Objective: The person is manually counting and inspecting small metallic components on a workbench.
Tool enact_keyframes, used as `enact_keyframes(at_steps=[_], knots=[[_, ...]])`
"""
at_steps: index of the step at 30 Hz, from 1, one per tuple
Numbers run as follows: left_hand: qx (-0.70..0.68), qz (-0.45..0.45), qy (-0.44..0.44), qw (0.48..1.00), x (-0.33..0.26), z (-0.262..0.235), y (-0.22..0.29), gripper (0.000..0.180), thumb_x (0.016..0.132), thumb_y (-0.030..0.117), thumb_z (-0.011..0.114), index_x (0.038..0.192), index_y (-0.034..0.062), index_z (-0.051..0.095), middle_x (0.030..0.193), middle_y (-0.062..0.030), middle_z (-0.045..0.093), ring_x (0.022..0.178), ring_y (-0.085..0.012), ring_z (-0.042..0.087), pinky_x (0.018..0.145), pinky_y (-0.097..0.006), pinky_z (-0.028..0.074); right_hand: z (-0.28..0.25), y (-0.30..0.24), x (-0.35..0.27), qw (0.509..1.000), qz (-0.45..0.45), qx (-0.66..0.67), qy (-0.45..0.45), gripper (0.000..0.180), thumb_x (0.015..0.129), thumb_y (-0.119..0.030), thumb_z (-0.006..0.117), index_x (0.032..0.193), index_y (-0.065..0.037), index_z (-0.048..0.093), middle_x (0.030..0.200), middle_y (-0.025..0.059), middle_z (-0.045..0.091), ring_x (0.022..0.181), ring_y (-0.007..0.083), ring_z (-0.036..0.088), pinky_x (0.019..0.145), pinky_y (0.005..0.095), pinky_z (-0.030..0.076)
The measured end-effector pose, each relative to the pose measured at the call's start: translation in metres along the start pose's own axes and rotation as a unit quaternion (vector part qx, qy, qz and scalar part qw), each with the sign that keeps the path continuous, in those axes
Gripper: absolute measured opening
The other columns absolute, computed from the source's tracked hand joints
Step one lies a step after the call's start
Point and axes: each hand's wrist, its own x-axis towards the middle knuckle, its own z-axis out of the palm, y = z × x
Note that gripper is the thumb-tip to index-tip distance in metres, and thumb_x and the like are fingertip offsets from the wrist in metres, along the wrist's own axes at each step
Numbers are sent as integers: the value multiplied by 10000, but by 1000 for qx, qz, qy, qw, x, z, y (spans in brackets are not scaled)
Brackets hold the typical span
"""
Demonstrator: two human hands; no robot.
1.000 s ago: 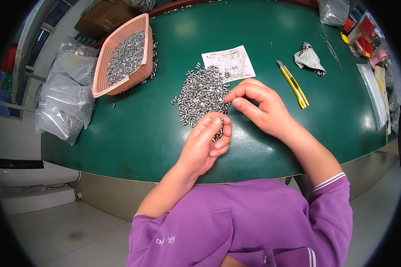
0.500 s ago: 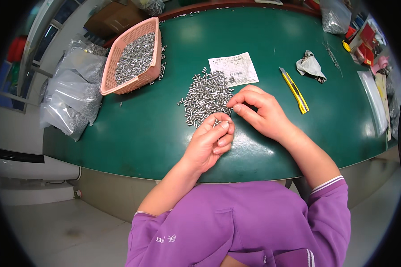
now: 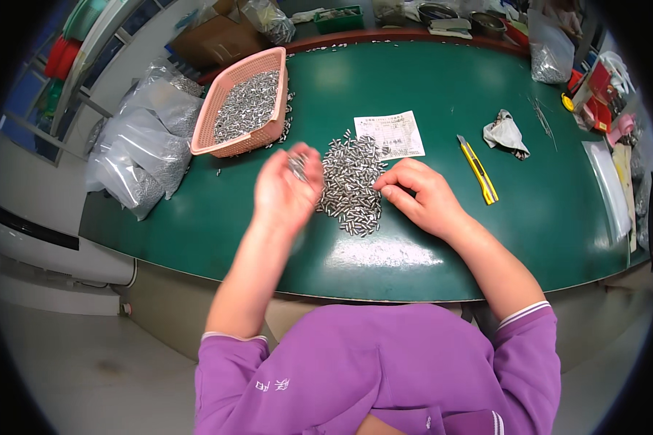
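Pins (image 3: 350,185), small, hard, shiny metal ones heaped on the green table (image 3: 428,94), look slippery and light, best pinched in bunches: the left hand (image 3: 286,190) cups a few, the right hand (image 3: 421,197) rests curled beside the heap.

Small pins (image 3: 350,185) in loose heap: bright metal, polished, glinting. Table (image 3: 442,94) top: green, smooth, semi-gloss with glare patches. Basket (image 3: 267,134): pink plastic, perforated, matt. Slip (image 3: 388,135): white printed paper, matt. Knife (image 3: 477,168): yellow plastic body. Bags (image 3: 141,148): clear glossy film. Crumpled rag (image 3: 506,134): probably cloth.
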Motion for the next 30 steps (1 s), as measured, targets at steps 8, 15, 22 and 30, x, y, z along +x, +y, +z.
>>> enact_keyframes(at_steps=[8,15,22,30], knots=[[283,237,104,924,103,84,141,639,954,472,262,1338,-33,188,1357,-225,311,1233,-441,303,1027,-615,182,4,-3,0,1000,-20,-10,-18,77,811,-124,619,873,-83,636,819,65,589,808,244,574,716,349,469],[324,272,172,890,108,43,139,630,960,450,290,1404,16,187,1461,-215,182,1297,-500,201,1057,-584,182,3,0,1,1000,-19,-25,-4,80,806,-130,619,866,-80,637,841,74,605,835,252,583,730,351,475],[241,236,-7,941,39,42,67,388,973,287,352,1193,-31,364,1248,-192,433,1098,-307,498,960,-429,438,-9,9,6,989,7,-107,102,88,790,-112,618,866,-70,631,845,84,603,853,275,585,740,369,474],[111,57,-115,985,-13,-4,-9,285,954,215,434,1116,-9,501,1124,-123,541,851,-162,551,696,-254,499,-19,12,2,984,71,-157,53,82,752,-107,633,833,-94,623,855,68,582,895,264,564,766,370,467]])
